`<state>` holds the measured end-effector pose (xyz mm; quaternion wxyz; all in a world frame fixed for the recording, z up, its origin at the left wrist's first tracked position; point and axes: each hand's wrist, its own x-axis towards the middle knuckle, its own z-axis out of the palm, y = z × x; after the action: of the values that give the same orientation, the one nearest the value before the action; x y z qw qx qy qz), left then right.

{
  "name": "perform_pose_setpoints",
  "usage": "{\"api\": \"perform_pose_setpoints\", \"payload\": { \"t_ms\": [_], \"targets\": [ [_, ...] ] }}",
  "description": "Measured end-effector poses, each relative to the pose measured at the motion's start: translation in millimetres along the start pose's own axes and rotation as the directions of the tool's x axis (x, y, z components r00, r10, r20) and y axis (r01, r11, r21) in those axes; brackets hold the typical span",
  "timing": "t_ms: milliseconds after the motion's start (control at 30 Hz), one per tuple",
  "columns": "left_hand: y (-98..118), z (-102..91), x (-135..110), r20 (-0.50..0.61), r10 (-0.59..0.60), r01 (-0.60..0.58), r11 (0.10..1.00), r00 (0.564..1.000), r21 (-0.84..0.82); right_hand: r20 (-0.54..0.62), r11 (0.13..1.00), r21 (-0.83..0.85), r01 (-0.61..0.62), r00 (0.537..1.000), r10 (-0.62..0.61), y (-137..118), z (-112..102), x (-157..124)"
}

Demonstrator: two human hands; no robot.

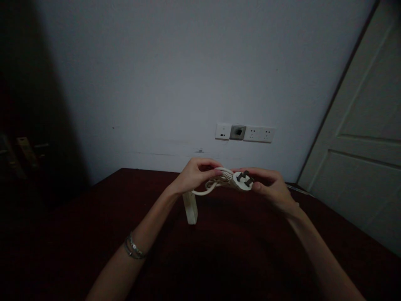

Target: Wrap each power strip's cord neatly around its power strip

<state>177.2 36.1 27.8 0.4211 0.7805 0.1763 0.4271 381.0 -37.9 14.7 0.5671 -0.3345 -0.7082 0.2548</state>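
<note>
Up front, white plug [243,180] in right hand [272,187], cord [209,187] pinched by left hand [194,173]

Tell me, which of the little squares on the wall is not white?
The second wall plate from the left. It is grey with a dark middle, while the plate left of it and the two sockets to its right are white.

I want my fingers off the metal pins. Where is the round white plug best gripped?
Grip the round white plug by its plastic rim, from the right and behind, where the right hand sits: its dark prongs point toward the camera, leaving rim and back clear.
</note>
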Motion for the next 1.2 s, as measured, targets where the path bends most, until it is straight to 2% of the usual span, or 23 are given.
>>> {"api": "perform_pose_setpoints", "payload": {
  "t_ms": [233, 400, 600, 733, 867, 1033, 1200],
  "targets": [
    [-2.5, 0.7, 1.4, -0.122, 0.042, -0.036, 0.998, 0.992, 0.052, 0.005, 0.996, -0.084, 0.025, 1.0, -0.025, -3.0, 9.2, 1.3],
    [-3.0, -0.3, 0.9, -0.104, 0.073, -0.062, 0.993, 0.992, 0.103, 0.081, 0.99, -0.135, 0.024, 0.997, -0.013, -4.3, 8.8, 1.5],
    [2.6, 3.1, -0.6, -0.074, 0.118, -0.11, 0.989, 0.99, 0.101, 0.216, 0.991, -0.093, 0.093, 0.974, -0.071, -9.1, 3.3, 2.7],
    [4.7, 6.3, -1.4, -0.041, 0.146, -0.14, 0.982, 0.988, 0.125, 0.261, 0.985, -0.152, 0.077, 0.965, -0.035, -11.9, 1.6, 3.4],
    [4.5, 7.2, -1.9, -0.011, 0.131, -0.13, 0.986, 0.991, 0.102, 0.207, 0.987, -0.156, 0.041, 0.978, -0.008, -11.8, 4.8, 3.8],
    [-0.3, 7.0, -0.9, 0.031, 0.125, -0.127, 0.99, 0.992, 0.063, 0.123, 0.988, -0.048, -0.149, 0.98, 0.154, -10.0, 7.6, 2.5],
    [-6.5, 3.5, -0.7, 0.069, 0.09, -0.091, 0.996, 0.994, 0.014, 0.08, 0.98, -0.054, -0.19, 0.978, 0.194, -9.8, 5.1, 1.3]
  ]
}}
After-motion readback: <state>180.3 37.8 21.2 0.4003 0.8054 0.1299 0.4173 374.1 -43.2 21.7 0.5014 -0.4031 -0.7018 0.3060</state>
